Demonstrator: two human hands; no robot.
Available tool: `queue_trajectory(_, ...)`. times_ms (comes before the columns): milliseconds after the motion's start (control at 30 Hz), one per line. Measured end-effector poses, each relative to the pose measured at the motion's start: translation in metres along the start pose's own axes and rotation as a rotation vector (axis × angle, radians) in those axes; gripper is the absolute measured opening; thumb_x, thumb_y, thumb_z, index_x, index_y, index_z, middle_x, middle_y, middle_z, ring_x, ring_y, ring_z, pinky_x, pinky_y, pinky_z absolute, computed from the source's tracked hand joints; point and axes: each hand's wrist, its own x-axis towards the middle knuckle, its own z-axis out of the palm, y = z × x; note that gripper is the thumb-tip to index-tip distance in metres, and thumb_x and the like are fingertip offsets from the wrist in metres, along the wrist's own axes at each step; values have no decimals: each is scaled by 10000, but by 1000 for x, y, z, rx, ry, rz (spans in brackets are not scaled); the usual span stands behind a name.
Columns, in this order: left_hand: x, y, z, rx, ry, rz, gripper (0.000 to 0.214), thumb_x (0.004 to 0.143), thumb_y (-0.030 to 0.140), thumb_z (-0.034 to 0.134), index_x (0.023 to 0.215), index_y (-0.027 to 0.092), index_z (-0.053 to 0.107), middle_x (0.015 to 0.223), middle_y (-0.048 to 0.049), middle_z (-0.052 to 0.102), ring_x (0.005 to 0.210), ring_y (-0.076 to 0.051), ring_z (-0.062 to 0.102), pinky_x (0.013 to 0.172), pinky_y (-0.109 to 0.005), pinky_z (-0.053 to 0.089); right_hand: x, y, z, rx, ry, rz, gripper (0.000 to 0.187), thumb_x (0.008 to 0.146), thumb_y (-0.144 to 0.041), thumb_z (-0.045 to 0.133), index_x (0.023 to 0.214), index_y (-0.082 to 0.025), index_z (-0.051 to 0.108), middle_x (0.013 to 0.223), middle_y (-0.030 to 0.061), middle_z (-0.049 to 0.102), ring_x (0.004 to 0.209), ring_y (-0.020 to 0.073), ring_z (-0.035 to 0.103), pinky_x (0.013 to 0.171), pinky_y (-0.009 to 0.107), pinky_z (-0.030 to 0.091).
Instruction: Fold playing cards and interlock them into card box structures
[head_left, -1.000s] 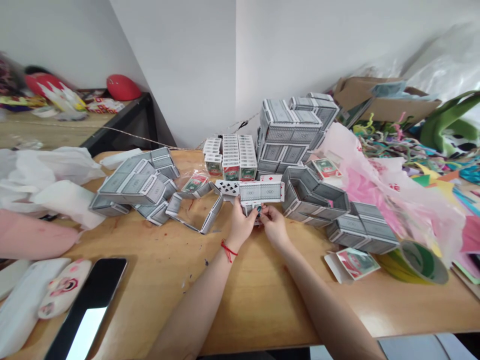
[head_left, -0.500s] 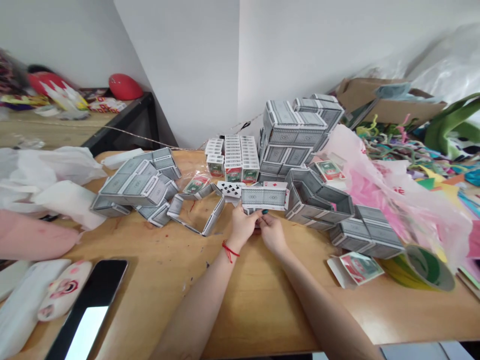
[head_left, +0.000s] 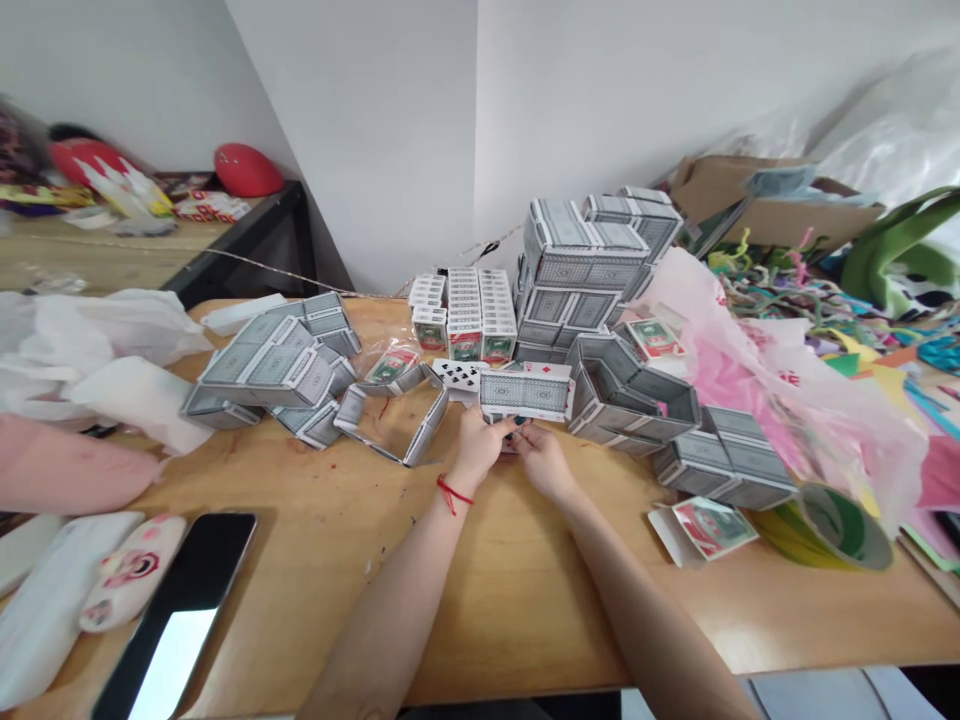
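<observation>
From here I've got the left hand (head_left: 481, 443) gripping the grey card piece (head_left: 525, 393) mid-table (head_left: 517, 590) — right hand (head_left: 543, 458) at its near edge, likely steadying it — can't tell if pinching.

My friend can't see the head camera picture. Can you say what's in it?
A person's left hand holds a grey card piece, with the right hand at its near edge, at a wooden table. Behind stands a card tower; a phone lies at the picture's left.
</observation>
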Motion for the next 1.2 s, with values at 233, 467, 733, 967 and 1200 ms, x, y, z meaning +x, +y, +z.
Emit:
queue_trajectory(233, 5, -7, 2, 49, 118, 45, 312, 580, 234, 720, 855, 132, 616, 877, -78, 694, 816, -210, 644, 763, -339, 490, 3, 3, 10, -88, 135, 12, 196, 751, -309, 445, 595, -198, 488, 600, 26, 567, 596, 166, 506, 573, 279, 427)
queue_trajectory(467, 0, -3, -11, -113, -95, 68, 434, 671, 235, 673, 1075, 183, 522, 1094, -81, 635, 994, -198, 598, 881, -342, 450, 1, -2, 3, 199, 123, 12, 457, 654, -351, 630, 1051, -208, 454, 877, 37, 628, 675, 167, 609, 573, 280, 500)
queue_trajectory(733, 5, -4, -13, -279, 113, 81, 521, 668, 168, 640, 1156, 226, 466, 1152, -41, 596, 1044, -180, 565, 895, -311, 439, -1, -14, -20, 198, 120, -44, 275, 754, -434, 550, 738, -169, 622, 668, 9, 601, 622, 156, 546, 592, 275, 443)
queue_trajectory(967, -10, 18, 1, 227, -27, 69, 327, 761, 268, 543, 1078, 190, 529, 1094, -65, 624, 1081, -200, 545, 909, -324, 421, -2, -12, -11, 587, 145, 62, 349, 649, -351, 671, 960, -205, 606, 921, 16, 656, 789, 172, 598, 730, 292, 464)
queue_trajectory(1200, -5, 109, -41, 1192, -194, 178, 301, 856, 293, 374, 1024, 203, 608, 851, -52, 690, 804, -195, 633, 769, -309, 460, -4, -29, -25, 738, 83, 92, 284, 645, -286, 675, 903, -214, 581, 849, -3, 644, 814, 177, 601, 744, 321, 499)
